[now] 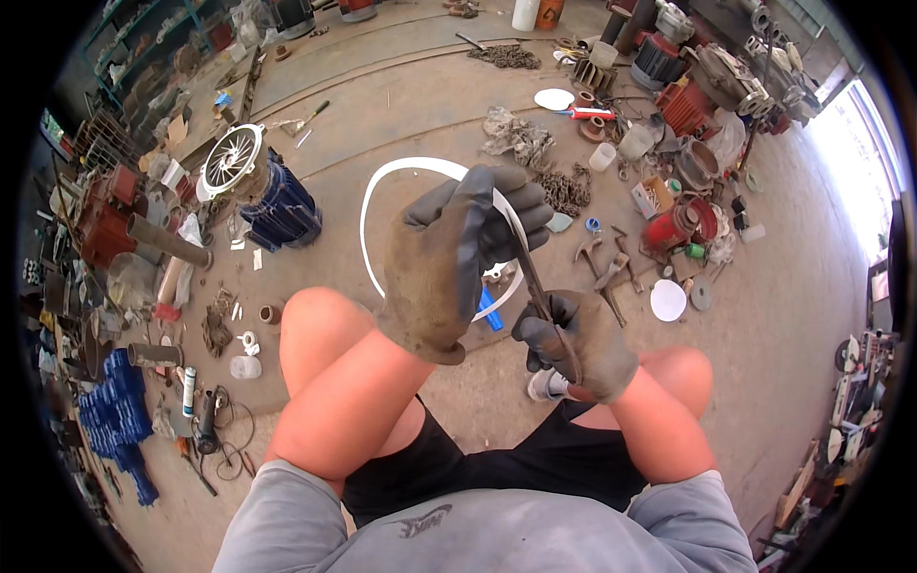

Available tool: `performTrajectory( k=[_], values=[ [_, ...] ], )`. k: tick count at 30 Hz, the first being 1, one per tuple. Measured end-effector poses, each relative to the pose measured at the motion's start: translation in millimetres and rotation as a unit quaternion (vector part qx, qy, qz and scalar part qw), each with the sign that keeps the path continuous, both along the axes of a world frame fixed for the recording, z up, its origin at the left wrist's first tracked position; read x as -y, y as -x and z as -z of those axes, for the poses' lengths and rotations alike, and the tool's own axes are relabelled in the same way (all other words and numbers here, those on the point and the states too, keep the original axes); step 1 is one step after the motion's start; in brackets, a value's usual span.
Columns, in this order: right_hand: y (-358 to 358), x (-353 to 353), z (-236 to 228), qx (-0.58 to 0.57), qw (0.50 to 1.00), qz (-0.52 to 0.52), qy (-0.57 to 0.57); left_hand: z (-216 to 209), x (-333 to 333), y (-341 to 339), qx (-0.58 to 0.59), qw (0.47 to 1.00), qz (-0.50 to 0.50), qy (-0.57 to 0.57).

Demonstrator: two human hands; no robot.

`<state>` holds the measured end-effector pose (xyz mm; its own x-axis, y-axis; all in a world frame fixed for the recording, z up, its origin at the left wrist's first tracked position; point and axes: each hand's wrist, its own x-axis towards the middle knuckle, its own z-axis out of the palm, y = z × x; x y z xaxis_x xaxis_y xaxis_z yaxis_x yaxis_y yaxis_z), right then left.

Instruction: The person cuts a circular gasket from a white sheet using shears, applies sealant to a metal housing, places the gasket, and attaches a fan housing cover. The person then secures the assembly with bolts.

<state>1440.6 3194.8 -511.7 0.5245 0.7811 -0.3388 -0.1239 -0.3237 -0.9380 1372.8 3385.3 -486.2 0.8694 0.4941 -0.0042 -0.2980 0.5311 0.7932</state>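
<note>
My left hand, in a grey-and-black work glove, is closed round a thin white ring-shaped strip. The strip loops out to the left behind the glove and comes round underneath it. My gloved right hand grips a long, narrow dark tool whose exact kind I cannot make out. Its upper end lies against the strip beside my left fingers. Below the hands, partly hidden by the ring, a blue object is on the floor.
A blue motor with a pale finned end cover stands at left. Hammers, a red housing and a white disc lie at right. Chains are ahead; a corded power tool is at lower left.
</note>
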Motion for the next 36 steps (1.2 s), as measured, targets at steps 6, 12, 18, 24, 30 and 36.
performTrajectory(
  k=[6, 12, 18, 24, 30, 36],
  values=[
    [-0.8, 0.3, -2.9, 0.003, 1.0, -0.004, 0.025, -4.5, -1.9, 0.8, -0.002, 1.0, -0.004, 0.02],
    [-2.1, -3.1, -1.6, 0.056, 0.998, -0.007, 0.024, 4.1, -9.1, -3.7, 0.022, 0.998, -0.025, 0.056],
    [-3.8, -2.7, -5.8, 0.041, 0.999, -0.011, 0.028, -0.2, -7.7, 1.3, -0.001, 1.0, -0.025, 0.009],
    [-6.0, 0.6, -2.2, 0.058, 0.998, -0.011, 0.021, 0.1, -5.8, 0.8, -0.009, 0.999, -0.038, -0.015],
    [-5.0, -0.3, -10.7, 0.049, 0.998, -0.011, 0.038, -1.4, -4.5, 3.0, -0.021, 0.999, -0.025, -0.023],
    [-6.5, 0.3, -5.2, 0.075, 0.997, -0.015, 0.018, -0.1, -2.7, 1.9, -0.042, 0.998, -0.012, -0.043]
  ],
)
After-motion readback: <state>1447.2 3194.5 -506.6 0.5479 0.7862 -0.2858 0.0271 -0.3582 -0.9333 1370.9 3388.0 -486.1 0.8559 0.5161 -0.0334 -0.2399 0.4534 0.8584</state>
